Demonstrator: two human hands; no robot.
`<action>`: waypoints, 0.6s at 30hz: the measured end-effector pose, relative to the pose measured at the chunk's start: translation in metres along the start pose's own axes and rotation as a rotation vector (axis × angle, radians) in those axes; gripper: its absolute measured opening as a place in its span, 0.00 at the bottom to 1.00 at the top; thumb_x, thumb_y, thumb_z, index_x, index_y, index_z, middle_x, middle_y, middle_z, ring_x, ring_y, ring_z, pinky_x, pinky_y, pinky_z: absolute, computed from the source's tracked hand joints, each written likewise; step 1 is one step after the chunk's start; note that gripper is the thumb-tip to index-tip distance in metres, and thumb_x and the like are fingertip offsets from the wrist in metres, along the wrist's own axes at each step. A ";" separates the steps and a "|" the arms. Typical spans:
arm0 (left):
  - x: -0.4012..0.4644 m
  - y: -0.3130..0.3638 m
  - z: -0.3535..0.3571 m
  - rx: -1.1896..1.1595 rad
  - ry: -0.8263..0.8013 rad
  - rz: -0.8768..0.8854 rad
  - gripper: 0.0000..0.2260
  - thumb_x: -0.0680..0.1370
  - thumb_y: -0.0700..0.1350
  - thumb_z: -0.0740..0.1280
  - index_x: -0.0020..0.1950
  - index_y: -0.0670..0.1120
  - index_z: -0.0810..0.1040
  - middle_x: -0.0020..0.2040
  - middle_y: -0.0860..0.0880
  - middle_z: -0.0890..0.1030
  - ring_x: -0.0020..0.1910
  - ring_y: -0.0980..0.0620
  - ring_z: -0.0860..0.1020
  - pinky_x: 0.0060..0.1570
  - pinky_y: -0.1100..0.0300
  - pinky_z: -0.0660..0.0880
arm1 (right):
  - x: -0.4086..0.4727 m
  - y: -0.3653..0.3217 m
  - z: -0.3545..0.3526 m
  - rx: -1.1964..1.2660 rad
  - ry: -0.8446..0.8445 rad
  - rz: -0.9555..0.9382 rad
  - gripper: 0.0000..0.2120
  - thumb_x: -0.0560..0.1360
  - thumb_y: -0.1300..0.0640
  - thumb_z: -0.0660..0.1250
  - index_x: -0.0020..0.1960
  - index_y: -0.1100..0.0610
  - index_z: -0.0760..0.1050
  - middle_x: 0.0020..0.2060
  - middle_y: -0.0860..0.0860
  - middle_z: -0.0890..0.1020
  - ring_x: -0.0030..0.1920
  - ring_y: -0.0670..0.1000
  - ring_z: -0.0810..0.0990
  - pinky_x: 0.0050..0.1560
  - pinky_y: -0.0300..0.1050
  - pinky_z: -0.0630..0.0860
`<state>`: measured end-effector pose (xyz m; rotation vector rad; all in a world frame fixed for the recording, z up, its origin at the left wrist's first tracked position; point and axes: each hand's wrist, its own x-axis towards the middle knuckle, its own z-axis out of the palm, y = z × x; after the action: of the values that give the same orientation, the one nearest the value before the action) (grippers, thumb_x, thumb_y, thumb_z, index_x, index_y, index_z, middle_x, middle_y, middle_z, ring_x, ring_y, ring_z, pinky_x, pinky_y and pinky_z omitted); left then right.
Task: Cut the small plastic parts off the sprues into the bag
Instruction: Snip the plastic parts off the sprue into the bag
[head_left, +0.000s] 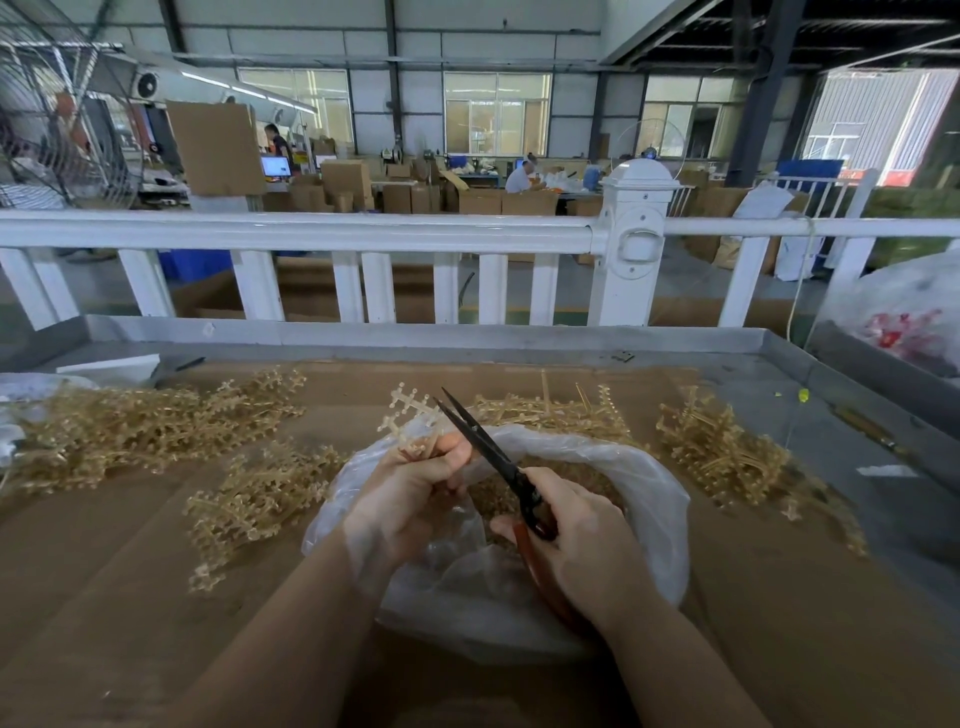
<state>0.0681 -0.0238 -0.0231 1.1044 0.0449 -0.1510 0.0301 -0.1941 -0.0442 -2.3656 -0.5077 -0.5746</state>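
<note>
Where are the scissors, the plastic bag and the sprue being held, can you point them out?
scissors (485, 447): head view, on the dark blades.
plastic bag (657, 493): head view, on the right rim.
sprue (402, 410): head view, on the branched end above the left hand (415, 499).

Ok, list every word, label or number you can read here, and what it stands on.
None can be read.
Lit monitor in the background: too small and blurred.
Cardboard boxes: no legible print.
Scissors and plastic bag: no marking shows.
</note>
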 end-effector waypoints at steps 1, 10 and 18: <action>0.000 0.000 -0.001 -0.013 0.007 -0.021 0.04 0.66 0.39 0.69 0.34 0.47 0.78 0.25 0.50 0.71 0.23 0.55 0.71 0.25 0.65 0.69 | 0.000 0.000 0.000 -0.010 -0.002 0.004 0.22 0.73 0.41 0.66 0.63 0.50 0.74 0.51 0.46 0.82 0.52 0.46 0.79 0.52 0.37 0.74; -0.003 -0.002 -0.002 -0.117 0.020 -0.063 0.20 0.66 0.46 0.71 0.56 0.43 0.80 0.48 0.46 0.83 0.42 0.51 0.81 0.42 0.58 0.76 | 0.000 0.001 0.003 -0.057 0.001 0.007 0.21 0.74 0.40 0.65 0.62 0.50 0.74 0.50 0.46 0.82 0.50 0.47 0.80 0.50 0.40 0.76; -0.004 -0.004 0.001 -0.075 0.137 0.023 0.09 0.73 0.41 0.69 0.33 0.46 0.84 0.34 0.49 0.83 0.28 0.56 0.80 0.25 0.66 0.75 | -0.002 0.000 0.005 -0.096 0.024 0.004 0.21 0.72 0.37 0.64 0.60 0.48 0.74 0.46 0.44 0.81 0.45 0.44 0.79 0.44 0.33 0.73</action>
<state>0.0637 -0.0258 -0.0259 1.0383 0.1595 -0.0522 0.0294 -0.1911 -0.0484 -2.4469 -0.4747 -0.6379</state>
